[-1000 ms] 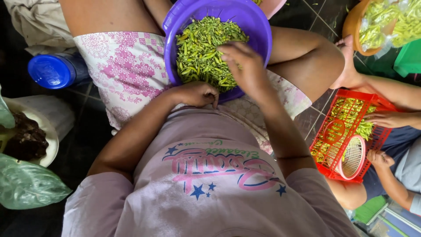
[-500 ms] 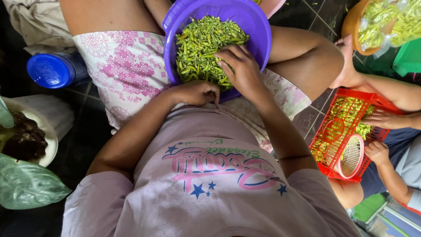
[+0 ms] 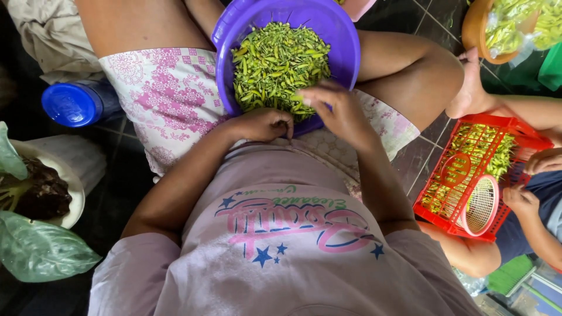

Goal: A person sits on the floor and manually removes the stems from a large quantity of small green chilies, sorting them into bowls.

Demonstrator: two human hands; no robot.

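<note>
Right hand (image 3: 342,114) pulled back twd purple basin (image 3: 345,47) rim.

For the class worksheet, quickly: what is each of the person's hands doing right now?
Left hand: curled closed at the purple bowl's near rim; contents cannot be told.
Right hand: fingers bent, picking at the green chillies.

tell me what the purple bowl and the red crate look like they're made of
Purple bowl: looks like moulded plastic, smooth and slightly glossy, with a rolled rim. Red crate: probably rigid plastic too, judging by its uniform colour and open lattice walls, with a duller finish.
</note>
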